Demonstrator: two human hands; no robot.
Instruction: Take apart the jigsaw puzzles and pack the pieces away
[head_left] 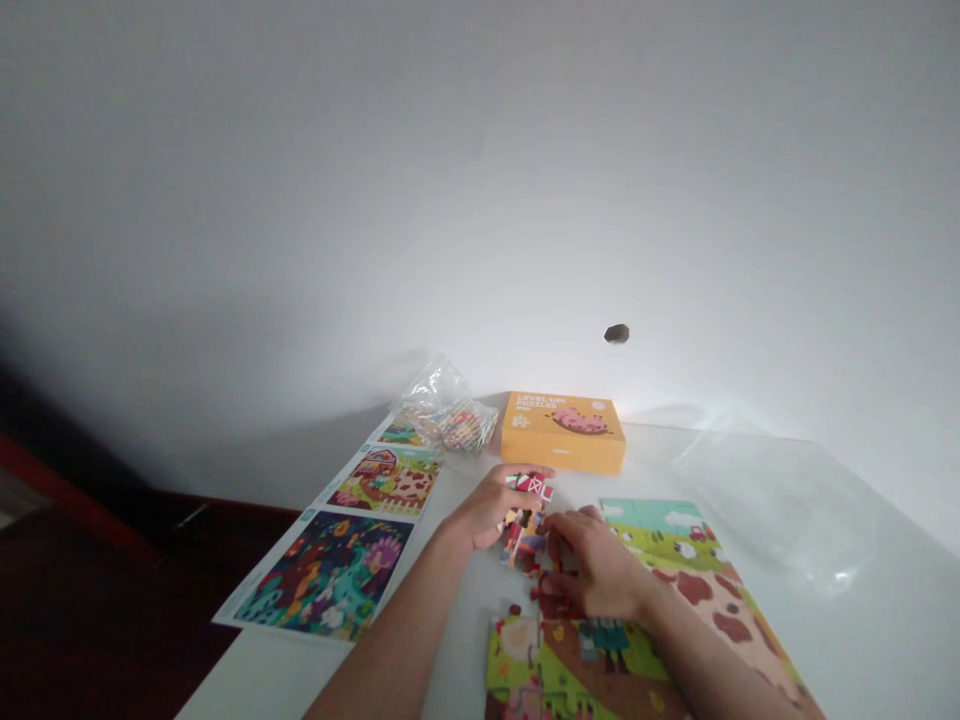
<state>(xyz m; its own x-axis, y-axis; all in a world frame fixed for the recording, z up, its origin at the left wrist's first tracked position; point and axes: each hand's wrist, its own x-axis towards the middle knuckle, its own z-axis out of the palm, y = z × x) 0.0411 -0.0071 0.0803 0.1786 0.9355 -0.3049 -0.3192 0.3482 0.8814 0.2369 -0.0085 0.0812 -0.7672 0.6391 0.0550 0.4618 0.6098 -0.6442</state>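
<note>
My left hand is closed around a red and white jigsaw piece, with thumb and fingers on its edges. Several loose colourful pieces lie just below it. To the right, my right hand has its fingers bent down onto a dark red jigsaw piece at the upper edge of a partly joined puzzle. That puzzle shows a brown path, green grass and a spotted cow; my right forearm hides some of it.
A printed picture sheet lies at the left table edge. Behind are a clear bag of puzzle pieces and a yellow puzzle box, near the wall. A crumpled clear plastic bag rests at right.
</note>
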